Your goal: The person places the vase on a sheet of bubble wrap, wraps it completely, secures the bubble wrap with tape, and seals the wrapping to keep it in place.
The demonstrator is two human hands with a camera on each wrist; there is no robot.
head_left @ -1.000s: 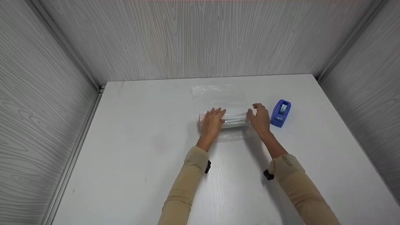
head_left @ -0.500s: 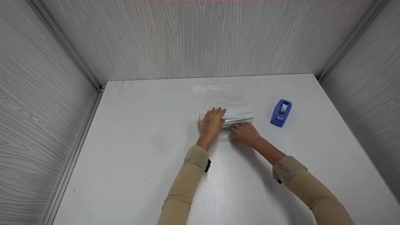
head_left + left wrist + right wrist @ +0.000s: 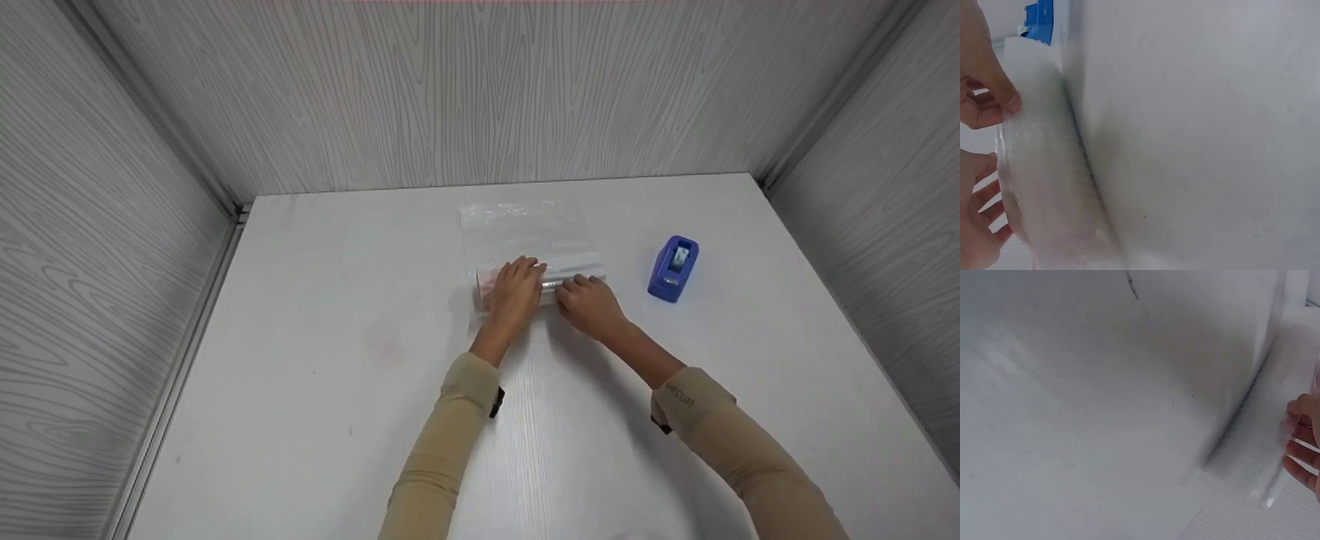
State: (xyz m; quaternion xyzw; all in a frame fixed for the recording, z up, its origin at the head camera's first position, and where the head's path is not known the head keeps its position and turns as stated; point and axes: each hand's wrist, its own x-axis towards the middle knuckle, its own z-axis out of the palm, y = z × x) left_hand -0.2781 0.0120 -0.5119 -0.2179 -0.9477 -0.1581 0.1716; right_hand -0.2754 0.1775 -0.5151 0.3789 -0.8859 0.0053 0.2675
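Note:
A sheet of clear bubble wrap [image 3: 529, 229] lies on the white table, its near end folded up over a pale bundle with a pinkish left side [image 3: 487, 279]. My left hand [image 3: 514, 291] rests on the bundle's left part, fingers extended away from me. Close to its right, my right hand [image 3: 589, 304] pinches the near flap with curled fingers. In the left wrist view the raised bubble wrap [image 3: 1050, 152] stands between the camera and the bundle, with the right thumb [image 3: 1012, 102] against its top edge. The right wrist view has the right fingers [image 3: 1303, 450] at that edge too.
A blue tape dispenser [image 3: 673, 270] with a roll in it stands to the right of the bubble wrap. Grey wood-patterned panels [image 3: 480, 97] enclose the white table [image 3: 337, 315] at the back and both sides.
My right hand has moved from the bundle's right end to its near side, then carried the near flap of bubble wrap up and over. The left hand has stayed on the bundle.

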